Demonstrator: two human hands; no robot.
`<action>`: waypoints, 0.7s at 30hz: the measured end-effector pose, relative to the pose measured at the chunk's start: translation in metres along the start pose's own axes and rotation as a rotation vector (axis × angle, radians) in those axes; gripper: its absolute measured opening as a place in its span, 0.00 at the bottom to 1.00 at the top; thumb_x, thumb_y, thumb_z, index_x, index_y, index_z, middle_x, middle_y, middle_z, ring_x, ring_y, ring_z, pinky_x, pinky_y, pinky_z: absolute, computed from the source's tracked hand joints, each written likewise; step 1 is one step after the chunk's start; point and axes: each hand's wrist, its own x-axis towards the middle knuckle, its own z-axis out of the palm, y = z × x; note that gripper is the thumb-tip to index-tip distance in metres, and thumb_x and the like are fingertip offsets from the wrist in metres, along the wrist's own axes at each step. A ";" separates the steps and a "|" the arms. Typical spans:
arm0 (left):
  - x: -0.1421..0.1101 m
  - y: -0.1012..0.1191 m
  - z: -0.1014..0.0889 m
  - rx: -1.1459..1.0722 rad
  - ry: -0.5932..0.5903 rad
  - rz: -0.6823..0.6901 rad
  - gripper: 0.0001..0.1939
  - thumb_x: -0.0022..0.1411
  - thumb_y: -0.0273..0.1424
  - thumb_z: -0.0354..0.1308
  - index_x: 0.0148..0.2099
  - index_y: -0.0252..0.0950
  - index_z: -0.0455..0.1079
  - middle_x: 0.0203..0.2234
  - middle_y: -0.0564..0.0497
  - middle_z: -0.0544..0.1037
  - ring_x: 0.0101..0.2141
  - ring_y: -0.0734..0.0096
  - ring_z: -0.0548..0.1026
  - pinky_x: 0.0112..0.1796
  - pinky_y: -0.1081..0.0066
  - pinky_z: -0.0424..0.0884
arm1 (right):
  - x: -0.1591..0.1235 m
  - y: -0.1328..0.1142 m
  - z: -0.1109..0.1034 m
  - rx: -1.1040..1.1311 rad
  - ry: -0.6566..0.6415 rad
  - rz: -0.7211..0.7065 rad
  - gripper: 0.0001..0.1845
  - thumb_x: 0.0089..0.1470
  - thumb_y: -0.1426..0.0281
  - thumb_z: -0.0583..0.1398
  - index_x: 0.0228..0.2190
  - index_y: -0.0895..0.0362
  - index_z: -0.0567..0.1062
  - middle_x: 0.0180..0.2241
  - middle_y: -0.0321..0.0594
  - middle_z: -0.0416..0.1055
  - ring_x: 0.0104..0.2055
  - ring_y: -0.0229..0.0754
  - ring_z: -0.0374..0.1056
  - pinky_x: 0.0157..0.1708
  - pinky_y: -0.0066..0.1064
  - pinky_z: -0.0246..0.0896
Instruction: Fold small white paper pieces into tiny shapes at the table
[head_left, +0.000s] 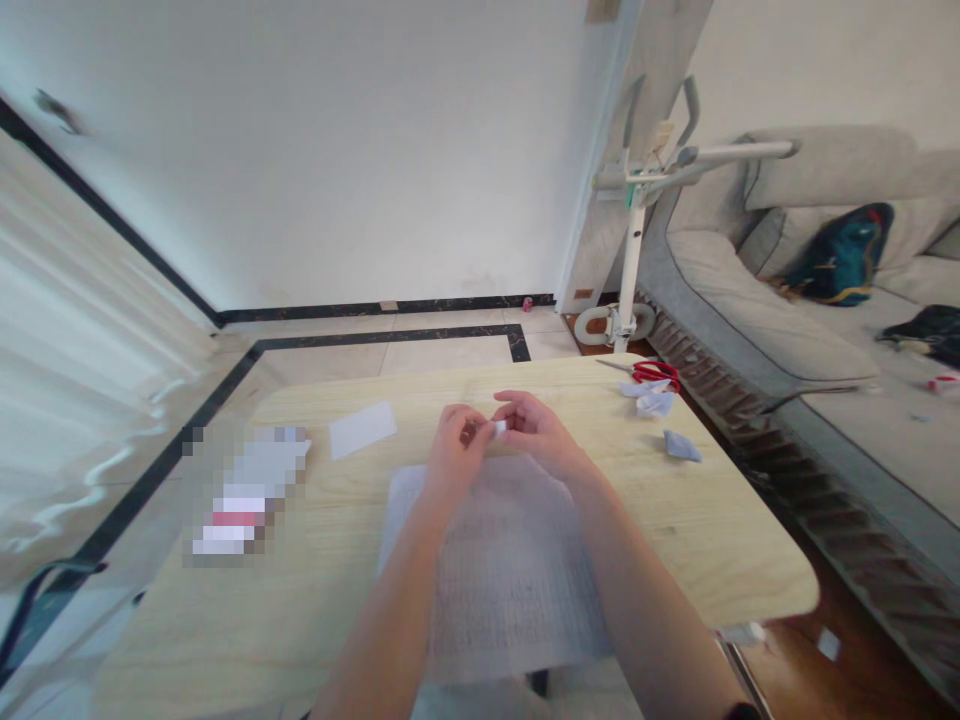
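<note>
Both my hands meet above the far edge of a large printed sheet [510, 560] lying on the wooden table. Between them is a small piece of white paper [499, 428], pinched by the fingers of my left hand [459, 440] and my right hand [536, 430]. Its exact shape is partly hidden by the fingers. A flat white sheet of paper [363, 430] rests on the table left of my hands. Over to the right lie crumpled paper scraps [654, 402] and a small folded paper piece [682, 446].
Red-handled scissors [656, 375] lie at the table's far right corner. A pixelated stack [259, 485] sits on the left side of the wooden table [712, 540]. Beyond stand a white exercise frame [634, 250] and a grey sofa [720, 290] with a teal backpack [844, 255].
</note>
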 end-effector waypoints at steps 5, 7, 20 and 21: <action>0.001 0.004 0.000 -0.138 0.000 -0.192 0.07 0.57 0.34 0.55 0.32 0.35 0.66 0.23 0.54 0.69 0.25 0.76 0.68 0.27 0.75 0.64 | 0.001 0.005 0.001 -0.083 0.066 0.009 0.23 0.44 0.71 0.63 0.44 0.52 0.68 0.35 0.37 0.70 0.32 0.36 0.66 0.34 0.31 0.62; 0.001 0.007 0.001 -0.241 -0.037 -0.279 0.09 0.57 0.36 0.55 0.32 0.35 0.65 0.20 0.56 0.68 0.21 0.77 0.67 0.24 0.76 0.62 | 0.002 0.005 0.002 -0.137 0.094 0.006 0.20 0.44 0.72 0.62 0.42 0.53 0.70 0.33 0.36 0.71 0.31 0.36 0.67 0.33 0.31 0.62; 0.000 0.008 0.001 -0.560 -0.133 -0.409 0.14 0.56 0.41 0.56 0.29 0.34 0.66 0.17 0.55 0.68 0.19 0.78 0.67 0.20 0.77 0.61 | 0.004 0.015 0.010 -0.318 0.226 -0.073 0.08 0.48 0.71 0.60 0.34 0.56 0.74 0.32 0.39 0.74 0.33 0.38 0.70 0.35 0.32 0.64; 0.000 0.008 0.002 -0.562 -0.139 -0.413 0.14 0.56 0.41 0.56 0.29 0.34 0.66 0.17 0.56 0.67 0.18 0.78 0.67 0.19 0.77 0.61 | 0.003 0.014 0.011 -0.343 0.243 -0.086 0.08 0.48 0.71 0.59 0.33 0.56 0.74 0.31 0.39 0.74 0.33 0.38 0.70 0.34 0.32 0.64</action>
